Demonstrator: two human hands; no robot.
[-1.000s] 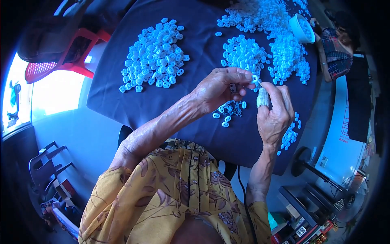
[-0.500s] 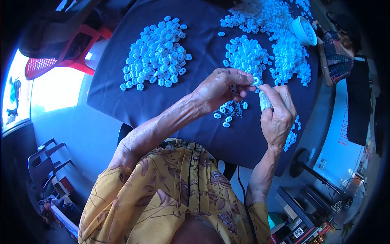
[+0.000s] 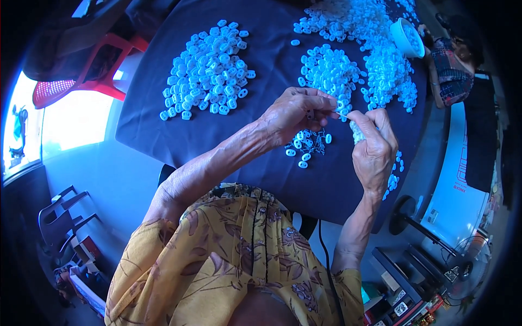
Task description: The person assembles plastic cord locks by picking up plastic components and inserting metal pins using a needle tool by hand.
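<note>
curled right hand (image 3: 375, 149) shifted; left hand (image 3: 293, 115) pinches piece (image 3: 341, 105)

Stretches out as a dark, cloth-covered worktop (image 3: 266, 60). Carries a heap of pale two-holed pieces (image 3: 209, 70) beyond and left of the left hand (image 3: 298, 111), another heap (image 3: 329, 70) just past its fingertips, a wide spread (image 3: 356, 22) farther off, a small cluster (image 3: 291, 152) nearer, small pieces (image 3: 392, 182) beside the right hand (image 3: 375, 146).

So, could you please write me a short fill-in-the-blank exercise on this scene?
A pale wrap shows on the ____ hand.
The leftmost heap of small pieces lies nearer the ____ forearm.
The perforated chair at the upper left is coloured ____.
The person's patterned top is mainly ____ in colour.
Missing words: right; left; red; yellow.
</note>
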